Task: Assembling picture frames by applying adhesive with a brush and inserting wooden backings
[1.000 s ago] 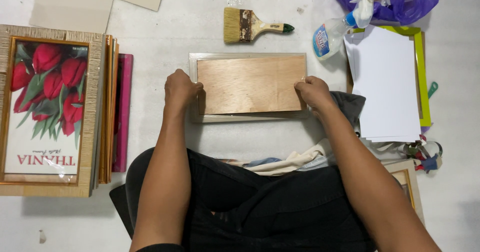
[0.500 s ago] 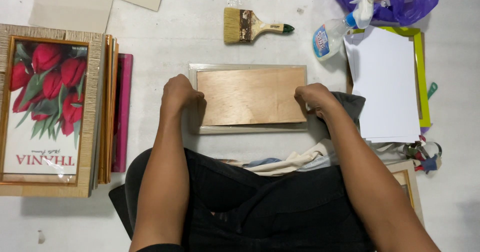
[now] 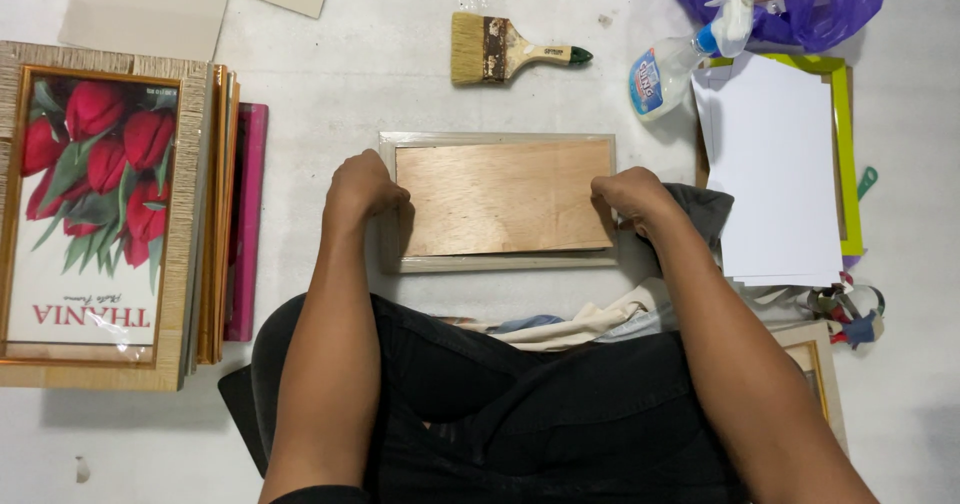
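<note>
Both curled hands, left hand [image 3: 362, 196] and right hand [image 3: 628, 197], press a wooden backing board [image 3: 503, 198] between them into a face-down frame [image 3: 500, 262], seemingly almost seated.

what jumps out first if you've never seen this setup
The wooden board in a pale frame, dead centre, with the left hand and right hand pressing on its two short ends. Next, the red tulip picture topping a stack of frames at far left, and the paintbrush lying above the board.

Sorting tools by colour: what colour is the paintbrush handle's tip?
Dark green, on the paintbrush beyond the frame; seen in the head view.
</note>
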